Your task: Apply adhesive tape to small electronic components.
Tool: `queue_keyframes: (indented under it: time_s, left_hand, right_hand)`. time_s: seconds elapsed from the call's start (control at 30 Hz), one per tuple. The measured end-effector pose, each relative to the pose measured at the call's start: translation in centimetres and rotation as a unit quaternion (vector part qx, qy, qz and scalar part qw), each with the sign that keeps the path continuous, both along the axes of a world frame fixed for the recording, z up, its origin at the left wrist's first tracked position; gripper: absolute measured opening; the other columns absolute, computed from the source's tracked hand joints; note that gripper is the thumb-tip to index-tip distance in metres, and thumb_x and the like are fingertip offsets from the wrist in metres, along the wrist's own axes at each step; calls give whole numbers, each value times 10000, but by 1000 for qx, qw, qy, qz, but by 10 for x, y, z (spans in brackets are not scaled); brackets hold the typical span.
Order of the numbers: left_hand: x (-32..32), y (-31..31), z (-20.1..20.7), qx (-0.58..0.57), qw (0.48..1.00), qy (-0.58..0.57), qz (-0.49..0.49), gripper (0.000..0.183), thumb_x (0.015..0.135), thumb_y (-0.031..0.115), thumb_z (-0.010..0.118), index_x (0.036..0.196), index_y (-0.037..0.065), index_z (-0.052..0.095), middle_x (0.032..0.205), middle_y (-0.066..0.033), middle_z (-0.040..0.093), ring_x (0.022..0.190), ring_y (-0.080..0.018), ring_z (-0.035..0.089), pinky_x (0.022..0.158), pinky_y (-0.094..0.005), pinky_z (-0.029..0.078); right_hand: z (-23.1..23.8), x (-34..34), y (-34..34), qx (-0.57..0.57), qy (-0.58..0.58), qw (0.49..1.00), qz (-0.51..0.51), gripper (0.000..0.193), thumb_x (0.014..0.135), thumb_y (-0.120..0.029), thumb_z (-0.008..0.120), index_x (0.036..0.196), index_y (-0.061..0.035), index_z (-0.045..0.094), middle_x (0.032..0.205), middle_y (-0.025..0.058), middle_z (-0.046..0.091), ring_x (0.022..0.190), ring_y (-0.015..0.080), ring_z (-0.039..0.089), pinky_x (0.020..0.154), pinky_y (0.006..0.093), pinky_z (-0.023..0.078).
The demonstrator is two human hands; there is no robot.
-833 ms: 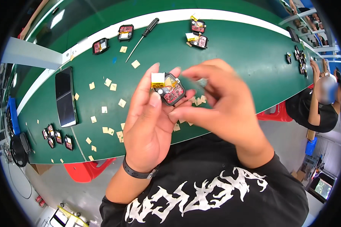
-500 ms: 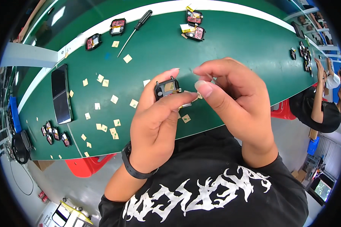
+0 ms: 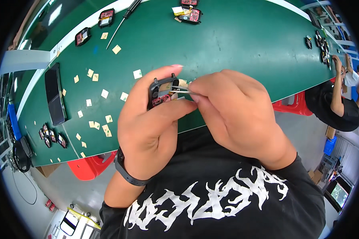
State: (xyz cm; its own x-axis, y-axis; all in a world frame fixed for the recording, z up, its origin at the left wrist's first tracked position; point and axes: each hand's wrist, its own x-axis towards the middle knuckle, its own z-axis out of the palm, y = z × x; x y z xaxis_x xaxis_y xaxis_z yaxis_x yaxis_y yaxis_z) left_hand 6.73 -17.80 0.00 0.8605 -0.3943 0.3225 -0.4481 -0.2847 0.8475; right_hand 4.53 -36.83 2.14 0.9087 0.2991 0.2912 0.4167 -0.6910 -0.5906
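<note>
My left hand (image 3: 147, 125) grips a small black electronic device housing (image 3: 152, 89), tilted, with a red circuit board (image 3: 159, 100) inside it. A tan patch (image 3: 166, 87) shows in the upper part of the housing. Pinched in my right hand (image 3: 237, 109) is a pair of metal tweezers (image 3: 182, 91), whose tips reach over the housing's inside beside the tan patch. Whether the tips hold anything is too small to tell. My left fingers hide the housing's lower part.
Small tan squares (image 3: 104, 93) lie scattered on the green table (image 3: 243, 44). A black phone-like slab (image 3: 55, 93) and a screwdriver (image 3: 122, 24) lie to the left. More opened housings (image 3: 190, 16) sit at the back and left. At far right another person's arm (image 3: 337, 91) rests by the table.
My right hand has come left and lower, bringing the tweezers to the housing. The view has shifted, so table items appear farther left and higher.
</note>
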Motion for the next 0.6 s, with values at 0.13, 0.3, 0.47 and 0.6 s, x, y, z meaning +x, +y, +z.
queue_keyframes:
  time_s: [0.13, 0.3, 0.47, 0.6]
  left_hand:
    - [-5, -4, 5, 9, 1000, 20, -4, 294, 739, -180, 620, 911, 14, 758, 1241, -231, 646, 978, -292, 693, 824, -334, 544]
    - [6, 0, 6, -23, 999, 13, -44, 282, 783, -188, 595, 923, 0, 752, 1229, -244, 655, 1003, -294, 698, 841, -332, 548]
    - [-2, 0, -2, -241, 934, 258, -57, 219, 902, -134, 582, 1009, -21, 736, 1238, -230, 668, 1107, -255, 675, 913, -315, 529]
    - [-2, -6, -6, -306, 895, 322, -43, 515, 967, -88, 549, 1450, 18, 405, 1316, -242, 620, 1116, -190, 644, 902, -284, 522]
  right_hand:
    - [2, -1, -2, -8, -42, 999, 1, 226, 779, 93, 700, 983, 8, 652, 848, 130, 690, 653, 312, 625, 576, 404, 499]
    - [7, 1, -7, -12, 11, 1000, 6, 214, 783, 82, 700, 984, 16, 662, 834, 148, 688, 671, 321, 646, 595, 400, 517]
    - [-4, -1, -7, 151, 120, 981, -9, 125, 882, 29, 707, 993, 25, 650, 821, 78, 689, 692, 153, 652, 600, 298, 503]
    - [-20, -2, -13, 443, 284, 849, -50, 192, 940, -7, 702, 1116, 15, 627, 878, 13, 665, 771, 24, 591, 638, 189, 455]
